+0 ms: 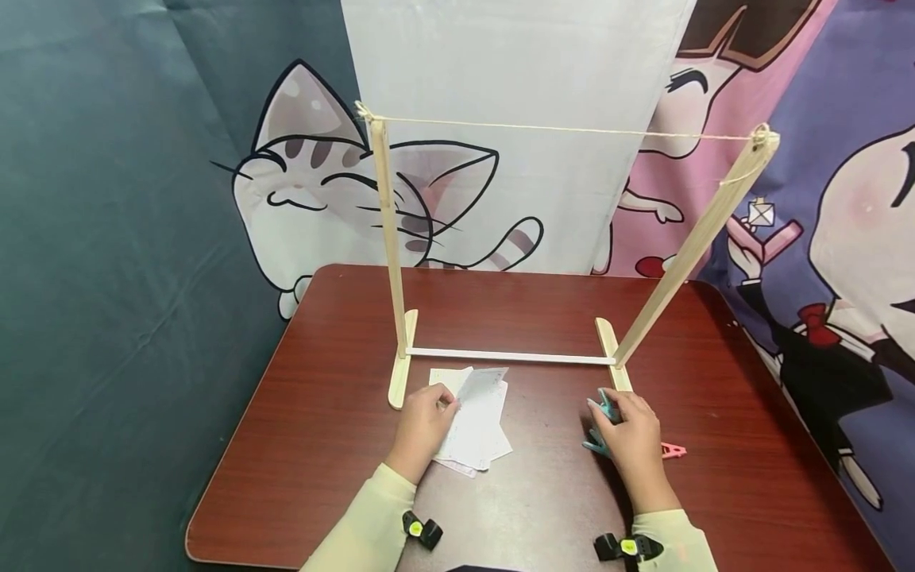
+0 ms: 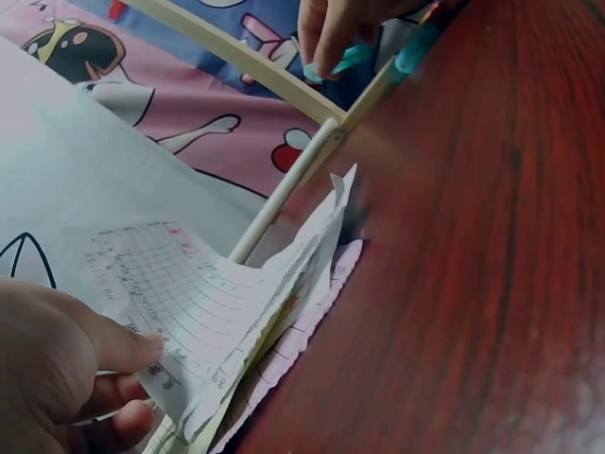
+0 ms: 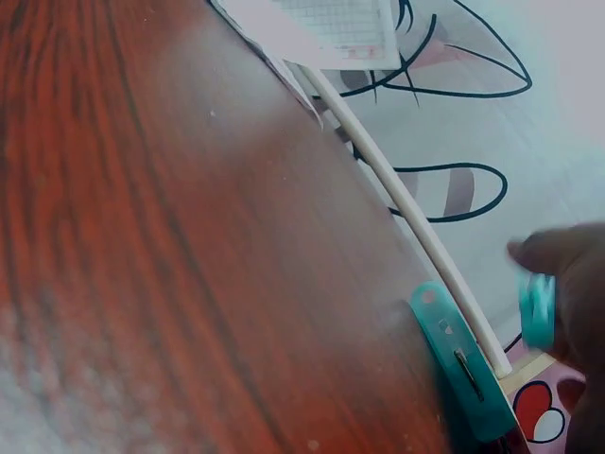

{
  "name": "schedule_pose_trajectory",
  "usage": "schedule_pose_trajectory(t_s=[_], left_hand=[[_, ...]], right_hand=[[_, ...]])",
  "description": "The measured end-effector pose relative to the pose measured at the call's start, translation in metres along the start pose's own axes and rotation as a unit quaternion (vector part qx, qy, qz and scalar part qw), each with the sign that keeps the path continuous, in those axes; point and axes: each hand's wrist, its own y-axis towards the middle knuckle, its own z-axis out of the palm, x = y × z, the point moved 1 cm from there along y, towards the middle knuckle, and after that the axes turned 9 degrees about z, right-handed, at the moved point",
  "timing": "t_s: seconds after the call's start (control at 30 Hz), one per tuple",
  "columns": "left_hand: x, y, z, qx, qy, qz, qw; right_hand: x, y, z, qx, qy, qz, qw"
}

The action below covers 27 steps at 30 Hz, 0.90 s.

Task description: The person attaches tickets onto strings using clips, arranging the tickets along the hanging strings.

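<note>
My left hand (image 1: 422, 425) pinches the edge of the top paper sheet (image 2: 156, 284) between thumb and fingers. That sheet is lifted at an angle above a stack of loose papers (image 1: 493, 441) on the table. In the head view my right hand (image 1: 632, 433) is at the foot of the frame's right post, a teal clothespin (image 1: 608, 407) between its thumb and fingers. Beneath that hand lies another teal clothespin (image 3: 461, 364), on the table. A pink clothespin (image 1: 673, 451) pokes out to the right, partly hidden by the hand.
A wooden frame stands across the table (image 1: 300, 445), with a left post (image 1: 388, 238), a right post (image 1: 693, 246) and a white bottom bar (image 1: 511, 357). A thin string (image 1: 557, 128) runs between the post tops. Printed cloth hangs behind.
</note>
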Motion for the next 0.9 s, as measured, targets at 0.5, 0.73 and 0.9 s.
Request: schedule_pose_trajectory(t_s=[0.5, 0.73, 0.9], left_hand=[[0.005, 0.015, -0.019, -0.098, -0.093, -0.042, 0.9900], [-0.007, 0.050, -0.074, -0.194, -0.097, -0.006, 0.9762], [-0.028, 0.089, -0.119, -0.230, -0.138, 0.033, 0.9629]], right_hand=[[0.023, 0.003, -0.017, 0.047, 0.221, 0.154, 0.9620], [0.067, 0.038, -0.050, 0.147, 0.298, 0.117, 0.9359], [0.121, 0.087, -0.080, 0.222, 0.334, 0.015, 0.9159]])
